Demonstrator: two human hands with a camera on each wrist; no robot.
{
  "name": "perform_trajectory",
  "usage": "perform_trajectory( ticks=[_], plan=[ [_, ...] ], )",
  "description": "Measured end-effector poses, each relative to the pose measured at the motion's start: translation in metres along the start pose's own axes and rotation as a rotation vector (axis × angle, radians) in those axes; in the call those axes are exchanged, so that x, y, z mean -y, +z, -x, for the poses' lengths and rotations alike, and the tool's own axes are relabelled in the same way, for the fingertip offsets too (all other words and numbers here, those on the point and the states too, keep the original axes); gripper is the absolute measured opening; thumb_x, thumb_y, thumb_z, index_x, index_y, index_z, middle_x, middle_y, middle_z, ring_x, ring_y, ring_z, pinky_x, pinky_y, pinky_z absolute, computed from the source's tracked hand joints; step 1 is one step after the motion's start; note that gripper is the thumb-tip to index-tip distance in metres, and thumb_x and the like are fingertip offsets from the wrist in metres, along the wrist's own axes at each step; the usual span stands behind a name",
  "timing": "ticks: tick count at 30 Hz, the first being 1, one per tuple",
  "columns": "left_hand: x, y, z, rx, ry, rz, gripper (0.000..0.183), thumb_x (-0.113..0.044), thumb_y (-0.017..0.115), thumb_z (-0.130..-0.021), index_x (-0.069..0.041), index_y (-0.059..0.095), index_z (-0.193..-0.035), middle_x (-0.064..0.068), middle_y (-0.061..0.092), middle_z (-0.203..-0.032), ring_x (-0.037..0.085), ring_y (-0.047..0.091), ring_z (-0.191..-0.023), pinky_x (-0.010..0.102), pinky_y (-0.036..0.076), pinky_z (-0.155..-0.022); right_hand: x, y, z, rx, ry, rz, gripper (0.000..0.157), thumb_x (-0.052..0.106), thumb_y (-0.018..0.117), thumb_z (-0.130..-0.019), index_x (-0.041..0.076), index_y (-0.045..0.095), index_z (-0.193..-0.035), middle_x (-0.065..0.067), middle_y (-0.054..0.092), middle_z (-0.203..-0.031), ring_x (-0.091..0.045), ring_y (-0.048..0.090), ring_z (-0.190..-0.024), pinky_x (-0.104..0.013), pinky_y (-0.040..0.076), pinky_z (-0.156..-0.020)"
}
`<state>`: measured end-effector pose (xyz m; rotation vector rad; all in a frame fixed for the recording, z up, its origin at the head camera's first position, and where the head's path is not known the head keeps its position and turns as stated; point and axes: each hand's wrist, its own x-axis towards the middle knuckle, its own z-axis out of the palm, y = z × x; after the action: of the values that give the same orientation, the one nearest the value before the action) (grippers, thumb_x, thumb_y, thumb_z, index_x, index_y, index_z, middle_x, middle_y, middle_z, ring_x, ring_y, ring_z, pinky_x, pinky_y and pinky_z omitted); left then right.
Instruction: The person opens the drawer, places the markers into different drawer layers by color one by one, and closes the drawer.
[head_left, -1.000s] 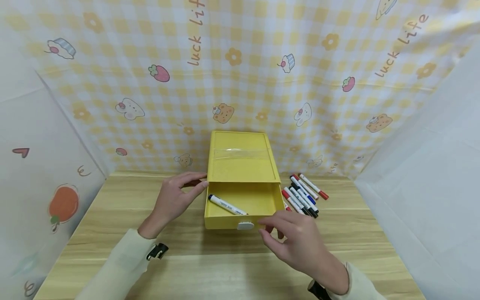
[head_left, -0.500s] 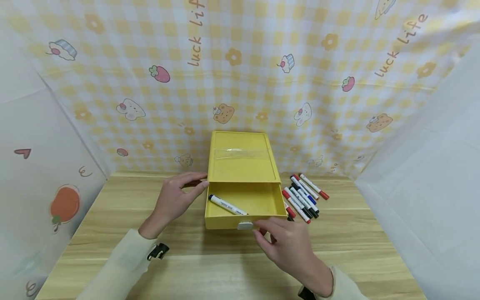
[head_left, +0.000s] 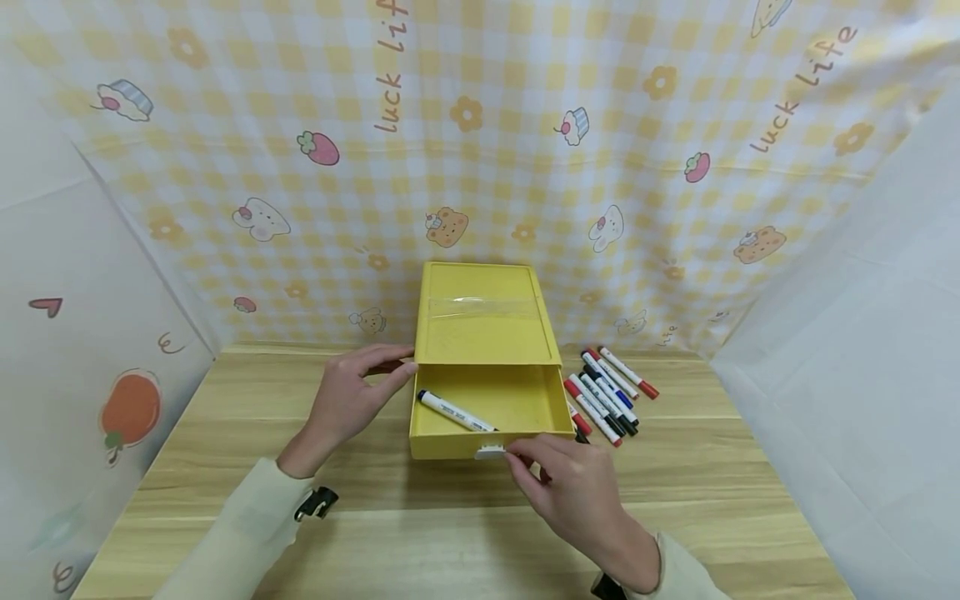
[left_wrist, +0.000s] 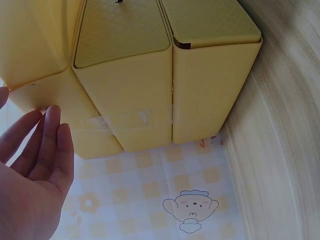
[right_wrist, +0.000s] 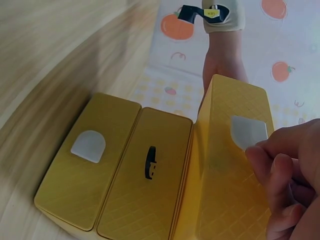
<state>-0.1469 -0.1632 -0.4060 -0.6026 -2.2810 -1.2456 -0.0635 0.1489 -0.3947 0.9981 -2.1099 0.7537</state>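
Observation:
A yellow storage box [head_left: 483, 337] with stacked drawers stands at the back of the table. Its top drawer [head_left: 450, 448] is pulled out, and a white marker with a dark blue end [head_left: 456, 412] lies inside. My right hand [head_left: 573, 492] pinches the right end of the drawer's white handle [head_left: 489, 452] between thumb and forefinger; the right wrist view shows these fingertips at the handle's corner [right_wrist: 248, 132]. On the box's left side rests my left hand [head_left: 341, 408], fingers extended. The left wrist view has the fingers [left_wrist: 51, 132] against the yellow side wall.
Several markers [head_left: 603, 400] with red, black and blue caps lie right of the box, some partly hidden by the drawer. Below the open drawer are two closed ones [right_wrist: 145, 175] [right_wrist: 85, 180]. Behind the box hangs a checked cloth [head_left: 480, 167].
My right hand has moved left along the drawer front to the handle, which now looks slightly tilted. The left hand and the marker in the drawer have stayed in place.

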Motion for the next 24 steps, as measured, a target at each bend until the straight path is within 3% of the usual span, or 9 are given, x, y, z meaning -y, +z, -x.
perform_trajectory(
  ticks=[3, 7, 15, 24],
  plan=[
    [0.000, 0.000, 0.000, 0.003, -0.003, 0.002, 0.021, -0.012, 0.084, -0.099, -0.004, 0.084, -0.118, 0.007, 0.083, -0.114, 0.024, 0.080, -0.094, 0.041, 0.068, -0.083, 0.003, -0.002, 0.001, 0.023, 0.023, -0.010, 0.005, 0.006, 0.082, -0.093, 0.010, 0.083, -0.090, 0.003, 0.077, -0.077, 0.005, 0.052, -0.050, -0.004, 0.037, -0.048],
    [-0.001, -0.001, 0.000, 0.004, -0.003, -0.008, 0.022, -0.013, 0.084, -0.099, -0.004, 0.084, -0.119, 0.007, 0.083, -0.114, 0.023, 0.080, -0.095, 0.042, 0.068, -0.084, 0.007, -0.004, 0.003, 0.043, 0.038, -0.021, 0.008, 0.002, 0.085, -0.087, 0.010, 0.083, -0.090, 0.004, 0.077, -0.078, 0.006, 0.051, -0.052, -0.004, 0.038, -0.049],
    [-0.001, -0.001, 0.000, 0.003, 0.003, -0.004, 0.021, -0.012, 0.084, -0.099, -0.004, 0.084, -0.118, 0.007, 0.083, -0.114, 0.023, 0.081, -0.094, 0.044, 0.069, -0.082, 0.010, -0.008, 0.008, 0.038, 0.018, -0.019, 0.007, 0.004, 0.086, -0.088, 0.010, 0.083, -0.091, 0.004, 0.077, -0.079, 0.007, 0.050, -0.054, -0.004, 0.039, -0.051],
    [-0.001, 0.000, 0.000, 0.003, 0.003, 0.006, 0.021, -0.012, 0.083, -0.099, -0.004, 0.084, -0.118, 0.006, 0.083, -0.114, 0.022, 0.081, -0.094, 0.041, 0.068, -0.083, 0.019, -0.015, 0.011, 0.089, 0.080, -0.026, 0.011, 0.004, 0.090, -0.086, 0.013, 0.085, -0.090, 0.007, 0.078, -0.080, 0.009, 0.051, -0.056, -0.004, 0.041, -0.051]
  ],
)
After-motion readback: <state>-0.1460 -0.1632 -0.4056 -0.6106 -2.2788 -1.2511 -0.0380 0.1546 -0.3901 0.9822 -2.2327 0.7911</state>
